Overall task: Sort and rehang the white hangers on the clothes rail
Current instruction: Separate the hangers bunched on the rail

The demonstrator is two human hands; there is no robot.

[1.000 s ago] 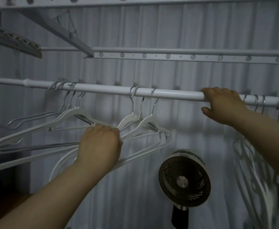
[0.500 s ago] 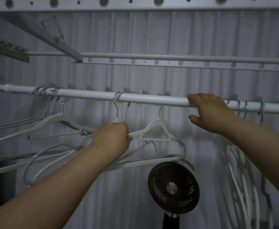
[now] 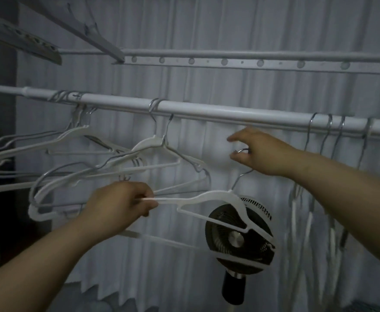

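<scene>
A white rail [image 3: 229, 113] runs across the view at chest height. One white hanger [image 3: 220, 199] is off the rail, held below it in front of the fan. My left hand [image 3: 121, 203] grips its left arm, and my right hand [image 3: 261, 152] pinches its metal hook just under the rail. Two white hangers [image 3: 153, 143] hang by their hooks at the rail's middle. A tangle of hangers [image 3: 76, 136] hangs at the left. Several thin hangers [image 3: 328, 140] hang side-on at the right.
A black round fan [image 3: 238, 239] on a stand sits low behind the held hanger. A perforated metal bar [image 3: 252, 63] runs above the rail, with angled brackets [image 3: 22, 37] at the upper left. A pleated white curtain [image 3: 207, 30] closes the back.
My right hand left the rail and took the hanger's hook. My left hand moved down and right along the hanger's arm. That hanger came off the rail.
</scene>
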